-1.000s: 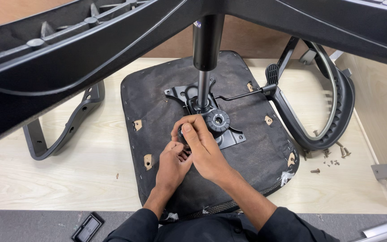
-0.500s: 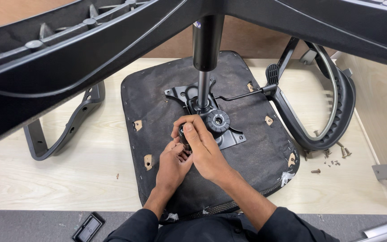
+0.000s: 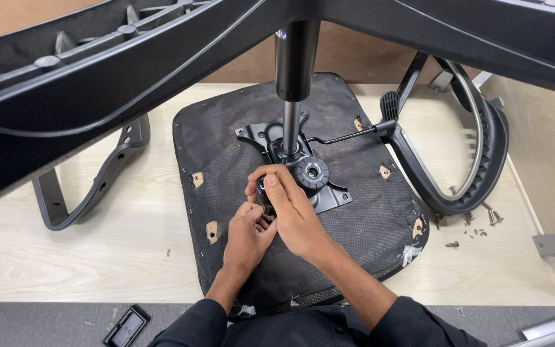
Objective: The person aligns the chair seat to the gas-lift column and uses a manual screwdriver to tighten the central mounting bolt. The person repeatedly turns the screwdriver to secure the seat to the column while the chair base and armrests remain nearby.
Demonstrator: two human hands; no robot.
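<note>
Change: barely any since a second ago; we see both hands in the same spot, our right thumb sitting a touch lower on the knob.
Right hand (image 3: 293, 215): curled nearly shut, thumb and forefinger pinched round a small black knob (image 3: 261, 187) at the left edge of the plate.
Left hand (image 3: 246, 234): loosely curled just under the right one, fingertips bent in against the mechanism below the knob; we cannot tell whether it grips anything.
Plate (image 3: 329, 196): black metal, bolted to the middle of the seat, with a round ribbed dial (image 3: 310, 172) just right of our fingers.
Seat (image 3: 220, 141): upside down on the counter (image 3: 85, 250), its dark fabric underside facing us.
Column (image 3: 295, 61): black gas cylinder rising from the plate towards us, the chair base spreading across the top of view.
Lever (image 3: 354, 133): thin rod running from the plate to the right.
Armrests: one (image 3: 91, 186) left of the seat, one (image 3: 464, 154) right of it.
Screws (image 3: 473, 225): loose on the counter by the right armrest.
</note>
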